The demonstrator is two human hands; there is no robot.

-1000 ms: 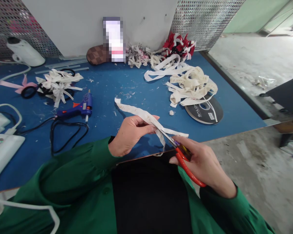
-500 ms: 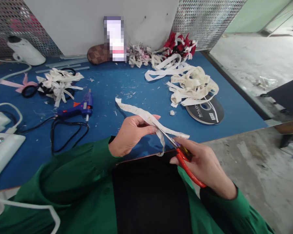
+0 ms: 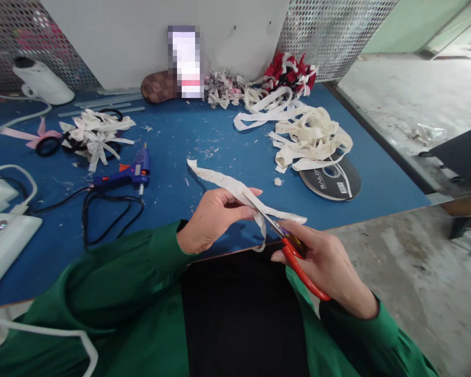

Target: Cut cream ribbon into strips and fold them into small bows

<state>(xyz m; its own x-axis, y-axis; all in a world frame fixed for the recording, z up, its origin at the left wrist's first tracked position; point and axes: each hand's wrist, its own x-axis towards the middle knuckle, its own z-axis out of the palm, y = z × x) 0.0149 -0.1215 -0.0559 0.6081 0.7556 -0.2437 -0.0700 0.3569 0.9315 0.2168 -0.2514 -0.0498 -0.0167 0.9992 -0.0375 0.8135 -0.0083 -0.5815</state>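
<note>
My left hand (image 3: 215, 217) pinches a white ribbon (image 3: 230, 183) between thumb and fingers, close to the front edge of the blue table. One end of the ribbon reaches up and left over the table; another stretch runs right, and a short piece hangs below the thumb. My right hand (image 3: 324, 256) is closed round the red handles of a pair of scissors (image 3: 296, 264). The scissor blades point up and left and lie against the ribbon beside my left fingertips. Whether the blades are parted is hard to see.
A blue glue gun (image 3: 131, 173) with a black cord lies left, below a heap of white bows (image 3: 98, 133). Cream ribbon (image 3: 314, 133) is piled over a black spool (image 3: 332, 180) at right. A phone (image 3: 186, 63) with a blurred screen leans at the back.
Both hands hold nearly the same pose. The scissors and my left hand have shifted very slightly along with the ribbon.
</note>
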